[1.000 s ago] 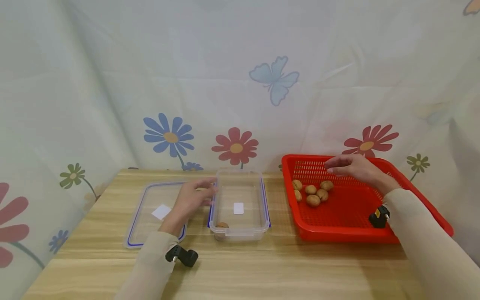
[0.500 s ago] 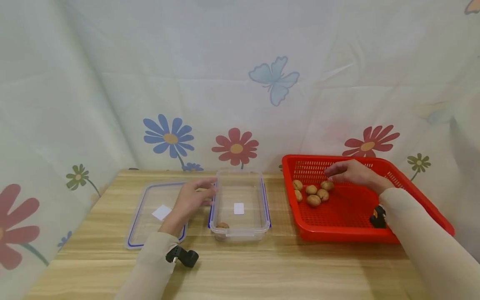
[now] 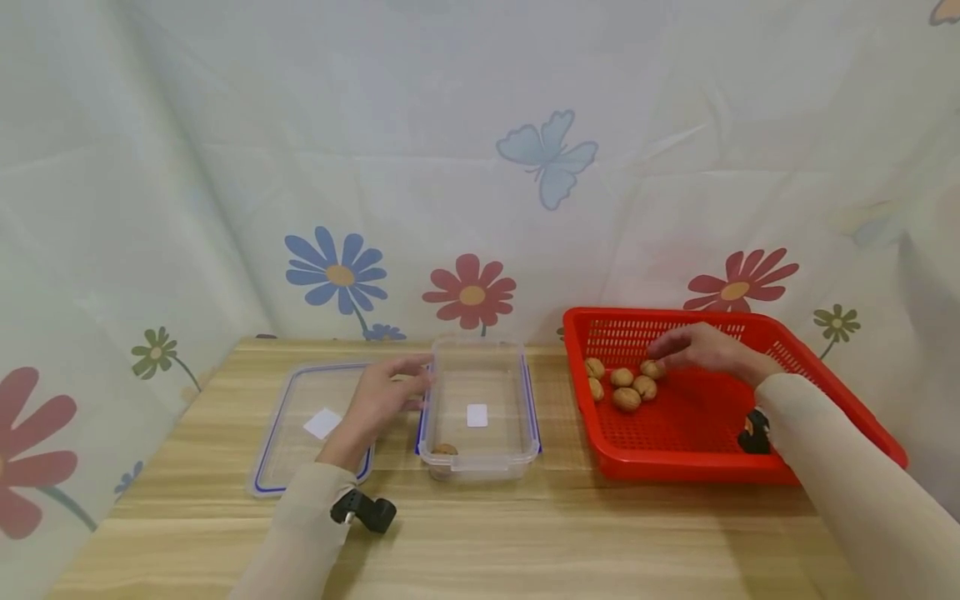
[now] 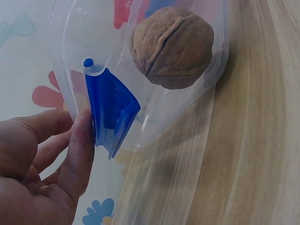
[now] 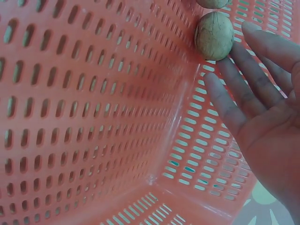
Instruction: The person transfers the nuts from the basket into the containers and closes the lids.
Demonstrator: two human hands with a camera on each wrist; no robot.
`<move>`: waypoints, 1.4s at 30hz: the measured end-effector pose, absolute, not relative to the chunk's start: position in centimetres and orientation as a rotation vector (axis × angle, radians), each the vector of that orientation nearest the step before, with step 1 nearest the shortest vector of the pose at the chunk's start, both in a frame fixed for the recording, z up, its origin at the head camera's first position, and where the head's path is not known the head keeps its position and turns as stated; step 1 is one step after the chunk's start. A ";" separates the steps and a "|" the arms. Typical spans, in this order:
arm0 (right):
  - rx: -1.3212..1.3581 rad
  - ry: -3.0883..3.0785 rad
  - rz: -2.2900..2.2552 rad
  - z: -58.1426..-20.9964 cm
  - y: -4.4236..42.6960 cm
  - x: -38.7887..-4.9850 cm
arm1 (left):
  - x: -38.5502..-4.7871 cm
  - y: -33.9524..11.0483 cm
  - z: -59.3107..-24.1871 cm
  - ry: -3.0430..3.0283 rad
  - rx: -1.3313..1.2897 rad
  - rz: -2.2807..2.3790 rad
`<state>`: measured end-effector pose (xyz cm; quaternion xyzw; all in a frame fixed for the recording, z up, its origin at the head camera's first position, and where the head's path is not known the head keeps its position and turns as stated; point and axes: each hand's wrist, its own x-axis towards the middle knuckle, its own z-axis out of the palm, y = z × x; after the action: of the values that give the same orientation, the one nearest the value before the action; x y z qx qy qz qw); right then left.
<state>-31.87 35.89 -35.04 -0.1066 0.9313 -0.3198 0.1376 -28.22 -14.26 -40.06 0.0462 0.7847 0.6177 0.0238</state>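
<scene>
My left hand (image 3: 385, 396) is at the left side of a clear plastic food container (image 3: 480, 462). In the left wrist view its fingertips touch the container's side by a blue latch (image 4: 110, 108). A walnut (image 4: 172, 48) lies inside, at the container's near left corner. Over the red basket (image 3: 697, 468), my right hand (image 3: 701, 347) reaches down with fingers extended. Beside those fingers sits a walnut (image 5: 214, 36), apart from the thumb; whether another finger touches it I cannot tell. Several more walnuts (image 3: 626, 399) lie in the basket's left part.
A clear lid with a blue seal (image 3: 288, 433) lies on the wooden table (image 3: 480, 542), left of the container and partly behind my left hand. White labels mark the lid and the container (image 3: 477, 415). A flowered curtain (image 3: 420, 183) hangs behind the table.
My right hand has lowered into the basket, down to the walnut at the group's back right. The left hand has stayed at the container's side.
</scene>
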 end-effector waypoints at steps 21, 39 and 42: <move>-0.298 2.673 -0.830 -35.5 36.1 -32.0 | -27.9 -14.6 -40.3 2.462 0.138 1.881; -0.261 2.837 -0.971 -31.2 35.1 -30.4 | -28.2 -14.3 -40.4 2.466 0.153 1.888; -0.247 2.853 -1.005 -29.9 34.5 -29.9 | -28.2 -14.3 -40.3 2.468 0.151 1.885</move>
<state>-29.87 34.49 -29.89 -0.0812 0.9387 -0.3309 0.0534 -28.20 -14.29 -40.34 0.0486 0.7936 0.6063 0.0161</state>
